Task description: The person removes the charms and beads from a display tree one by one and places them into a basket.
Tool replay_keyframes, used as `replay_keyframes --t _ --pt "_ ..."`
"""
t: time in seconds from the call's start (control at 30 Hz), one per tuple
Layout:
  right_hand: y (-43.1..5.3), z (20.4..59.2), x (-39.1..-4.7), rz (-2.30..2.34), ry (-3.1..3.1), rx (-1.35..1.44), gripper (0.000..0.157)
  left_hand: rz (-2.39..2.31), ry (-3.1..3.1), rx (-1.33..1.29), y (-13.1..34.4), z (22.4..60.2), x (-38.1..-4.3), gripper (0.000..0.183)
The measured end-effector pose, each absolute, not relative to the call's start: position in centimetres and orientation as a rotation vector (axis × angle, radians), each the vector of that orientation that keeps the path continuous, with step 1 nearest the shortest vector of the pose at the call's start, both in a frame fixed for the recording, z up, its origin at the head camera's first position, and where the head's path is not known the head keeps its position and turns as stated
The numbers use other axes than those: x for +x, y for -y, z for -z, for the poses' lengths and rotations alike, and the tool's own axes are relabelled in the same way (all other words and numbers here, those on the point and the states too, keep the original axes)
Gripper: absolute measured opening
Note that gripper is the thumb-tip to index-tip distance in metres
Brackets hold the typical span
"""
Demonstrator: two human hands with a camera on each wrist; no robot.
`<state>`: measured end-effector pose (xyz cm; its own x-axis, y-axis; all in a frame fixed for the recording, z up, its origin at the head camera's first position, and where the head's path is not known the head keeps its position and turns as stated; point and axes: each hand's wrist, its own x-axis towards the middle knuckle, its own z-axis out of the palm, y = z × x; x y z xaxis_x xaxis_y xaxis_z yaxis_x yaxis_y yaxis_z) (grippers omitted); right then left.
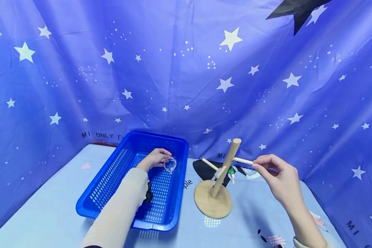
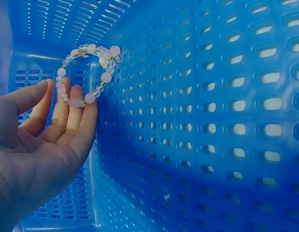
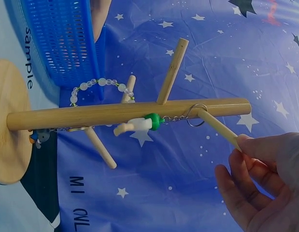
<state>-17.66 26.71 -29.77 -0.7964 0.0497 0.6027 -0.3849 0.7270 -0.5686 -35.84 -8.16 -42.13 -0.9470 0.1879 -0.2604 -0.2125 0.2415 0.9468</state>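
Observation:
My left hand [image 1: 156, 159] is inside the blue basket [image 1: 182, 179], holding a bracelet [image 2: 90, 98] of pink and clear beads at its fingertips. The exact contact on the beads is partly hidden. My right hand [image 1: 280, 175] pinches the free end of a peg [image 1: 243, 161] on a wooden stand [image 3: 110, 113]. On that peg hangs a keychain [image 3: 151, 122] with a green and white figure, its ring round the peg near the post. A second beaded bracelet [image 3: 102, 82] hangs on another peg, and a small grey figure keychain [image 3: 43, 136] hangs lower, near the base.
The stand's round base [image 1: 204, 205] rests on a light blue printed cloth [image 1: 49, 203], right of the basket. A black item [image 1: 149, 193] shows beside the left sleeve. Behind everything hangs a blue curtain [image 1: 173, 86] with stars.

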Motion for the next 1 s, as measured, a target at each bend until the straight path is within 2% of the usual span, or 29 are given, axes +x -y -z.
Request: replay_keyframes --t 0.5,1.0 --pt "-26.9 29.8 -17.9 -0.989 2.289 0.284 0.01 -1.722 -2.368 0.063 8.2 41.6 -36.4 0.025" --pt "-27.1 29.6 -18.0 -0.993 2.305 0.264 0.007 -1.844 -2.308 0.192 6.6 39.2 -36.3 0.031"
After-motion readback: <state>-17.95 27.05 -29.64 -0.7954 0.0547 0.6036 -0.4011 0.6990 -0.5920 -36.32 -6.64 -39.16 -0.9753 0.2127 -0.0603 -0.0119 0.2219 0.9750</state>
